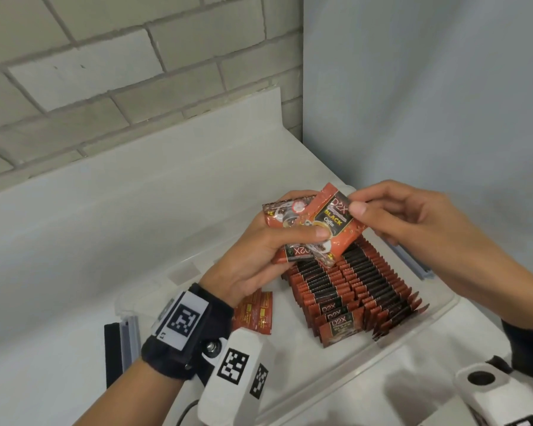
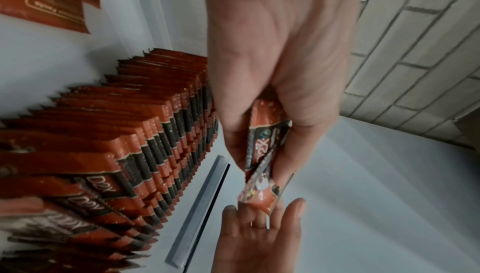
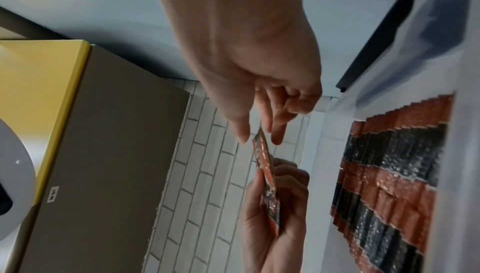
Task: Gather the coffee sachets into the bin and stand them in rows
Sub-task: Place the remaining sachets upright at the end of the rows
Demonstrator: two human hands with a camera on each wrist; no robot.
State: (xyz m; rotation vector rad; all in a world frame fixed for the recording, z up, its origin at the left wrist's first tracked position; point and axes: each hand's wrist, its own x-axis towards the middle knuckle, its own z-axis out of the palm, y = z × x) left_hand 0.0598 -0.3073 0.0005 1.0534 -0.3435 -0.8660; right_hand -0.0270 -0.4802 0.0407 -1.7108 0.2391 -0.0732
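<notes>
My left hand (image 1: pixel 302 216) grips a small bunch of red-and-black coffee sachets (image 1: pixel 293 238) above the clear bin (image 1: pixel 293 358). With thumb and forefinger, my right hand (image 1: pixel 356 202) pinches the upper corner of the front sachet (image 1: pixel 336 222) of that bunch. Below, two long rows of sachets (image 1: pixel 351 290) stand on edge in the bin's right half. The left wrist view shows the gripped bunch (image 2: pixel 265 146) edge-on beside the rows (image 2: pixel 130 144). From the right wrist, the pinched sachet (image 3: pixel 266 166) runs between both hands, with the rows (image 3: pixel 389 164) seen through the bin wall.
A couple of loose sachets (image 1: pixel 254 312) lie flat on the bin floor at the left. Grey latches (image 1: pixel 410 256) sit on the bin's ends. The bin stands on a white top in a corner, with a brick wall (image 1: pixel 105 72) behind it. A yellow-edged box (image 3: pixel 103 133) appears in the right wrist view.
</notes>
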